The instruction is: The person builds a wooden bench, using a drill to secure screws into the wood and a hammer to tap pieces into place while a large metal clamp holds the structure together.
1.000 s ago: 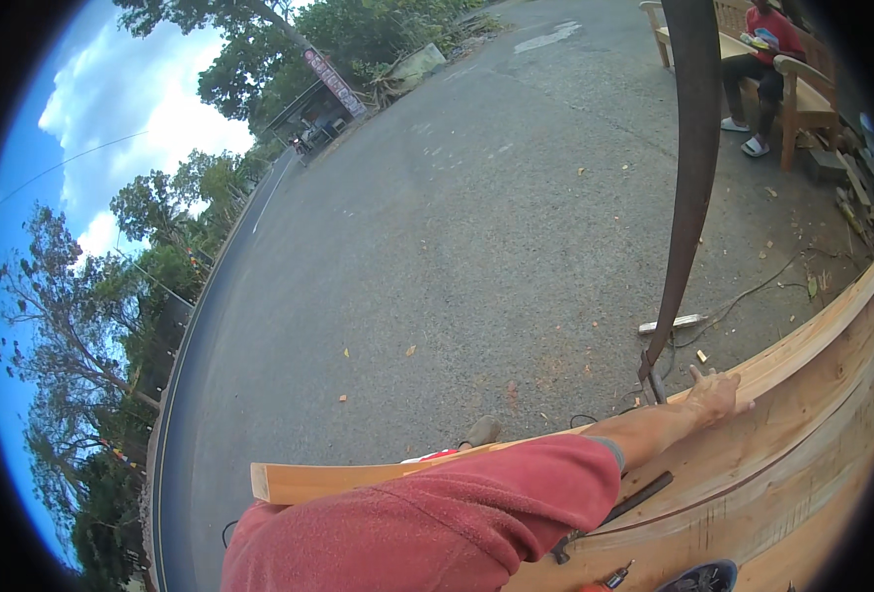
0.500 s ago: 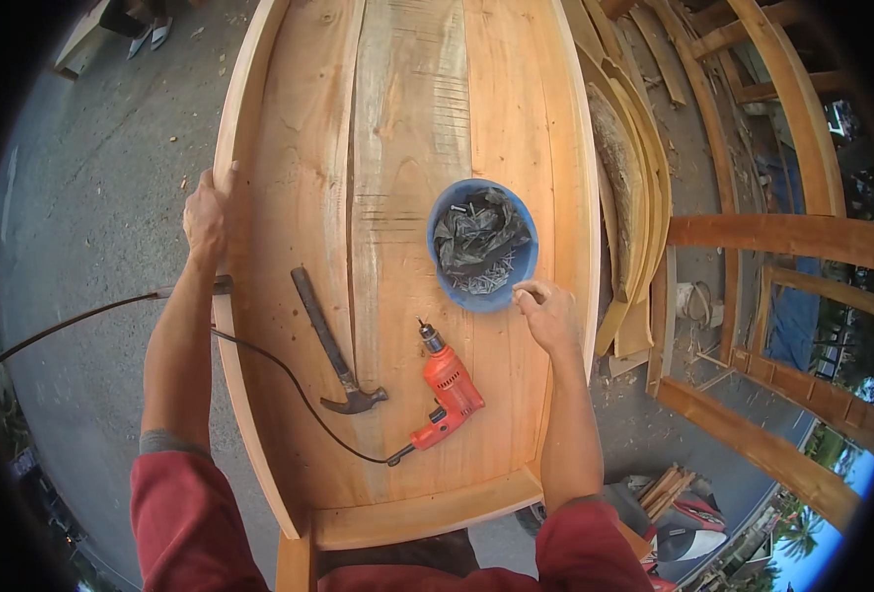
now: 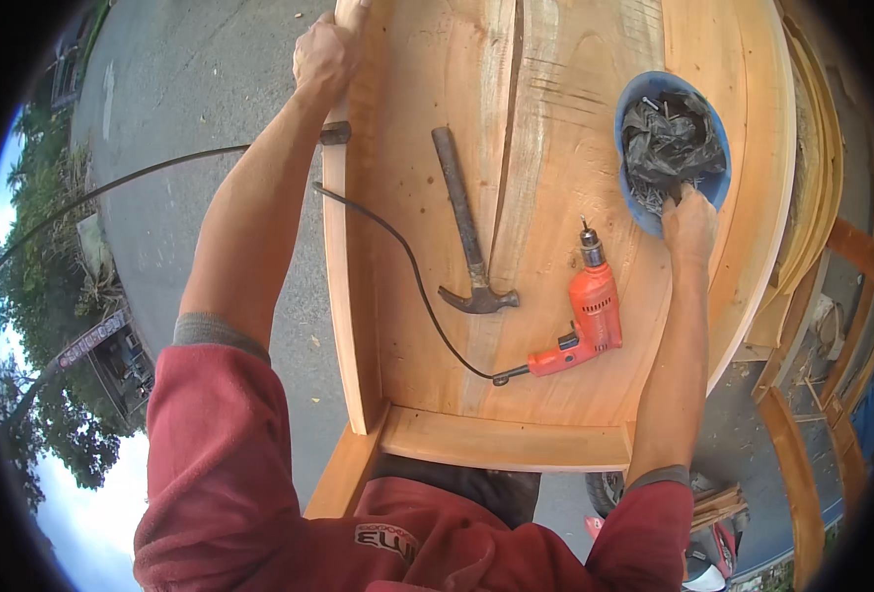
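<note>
My left hand (image 3: 326, 54) is closed around the left side board (image 3: 343, 286) of a large shallow wooden frame with a plank panel (image 3: 417, 237). My right hand (image 3: 691, 219) reaches over the near rim of a blue plastic bowl (image 3: 715, 192). Its fingertips are bent down among nails (image 3: 644, 192) and a crumpled black plastic bag (image 3: 672, 143); what they pinch is hidden. An orange-red power drill (image 3: 595, 306) lies on the panel left of my right forearm, its bit pointing away from me. Farther left rests a claw hammer (image 3: 466, 222), its head toward me.
The drill's black cord (image 3: 407, 252) crosses the panel toward the left board. A dark cable (image 3: 131, 176) runs off left from a connector (image 3: 335, 132) at that board. Curved wooden pieces (image 3: 820, 168) stand along the right side, and timber framing (image 3: 792, 464) lies beyond.
My right hand has gone from beside the bowl's near right rim into the bowl. The view has swung left, so everything sits farther right and higher. My left hand stays on the board.
</note>
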Action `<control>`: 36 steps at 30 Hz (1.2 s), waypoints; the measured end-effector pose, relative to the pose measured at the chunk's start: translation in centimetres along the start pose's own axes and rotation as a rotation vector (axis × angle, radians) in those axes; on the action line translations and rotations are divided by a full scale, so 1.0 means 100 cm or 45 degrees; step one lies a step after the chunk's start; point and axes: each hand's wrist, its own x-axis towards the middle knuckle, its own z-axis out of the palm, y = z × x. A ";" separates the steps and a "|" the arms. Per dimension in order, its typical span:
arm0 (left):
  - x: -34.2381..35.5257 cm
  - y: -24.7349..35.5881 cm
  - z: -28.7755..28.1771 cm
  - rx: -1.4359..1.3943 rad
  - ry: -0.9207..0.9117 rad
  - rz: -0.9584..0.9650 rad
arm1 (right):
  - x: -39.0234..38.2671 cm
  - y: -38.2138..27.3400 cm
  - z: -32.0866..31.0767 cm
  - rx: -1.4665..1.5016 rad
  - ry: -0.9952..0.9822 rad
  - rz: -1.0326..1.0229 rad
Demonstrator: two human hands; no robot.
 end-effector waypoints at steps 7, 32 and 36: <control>0.017 -0.007 0.017 0.020 0.117 0.052 | -0.025 0.011 -0.006 0.359 0.415 -0.068; -0.470 -0.197 -0.157 0.252 -1.027 0.697 | -0.380 -0.035 0.087 1.306 -0.099 -0.103; -0.482 -0.192 -0.221 0.213 -1.380 0.121 | -0.241 -0.007 0.053 1.195 0.578 -0.159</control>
